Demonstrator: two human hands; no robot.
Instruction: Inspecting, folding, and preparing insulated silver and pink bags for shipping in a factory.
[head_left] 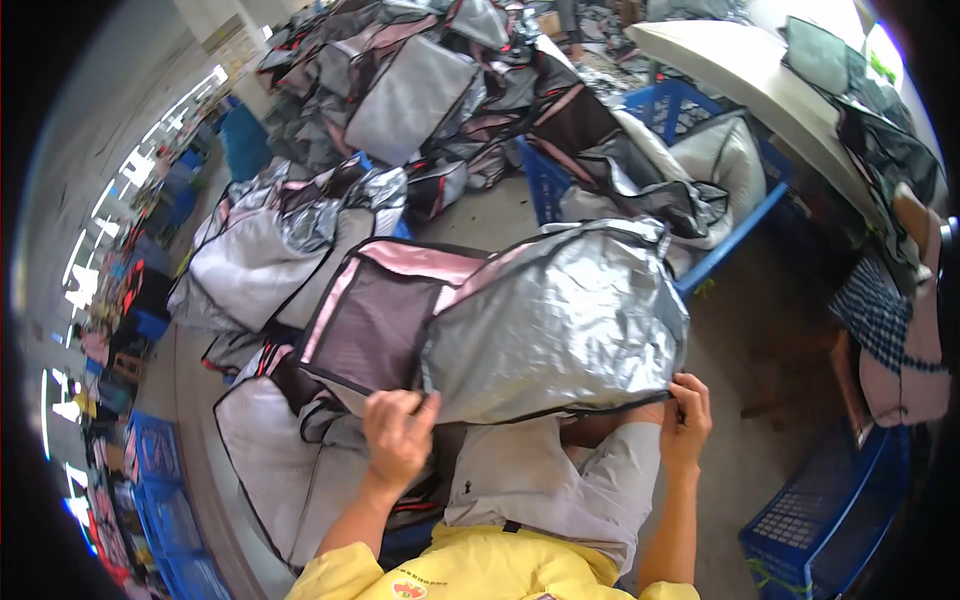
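Gripping silver bag [560, 320] edge, left hand [398, 432] fisted, right hand [686, 415] pinching

Silver bag [560, 320] with pink trim and dark mesh panel [365, 335], held up over lap. Left hand [398, 432] pinching lower edge near the mesh panel, fingers curled around the black binding. Right hand [686, 418] gripping the bag's lower right corner, thumb and fingers closed on the hem. Grey trousers [540, 490] beneath, yellow shirt [480, 575] at the lower edge. More bags [280, 250] lying flat at left, touching one another. Big heap [420, 80] of the same bags behind. Blue crate [820, 525] at lower right, blue crates [165, 520] at lower left. White table [740, 75] at upper right, dark pieces on top.
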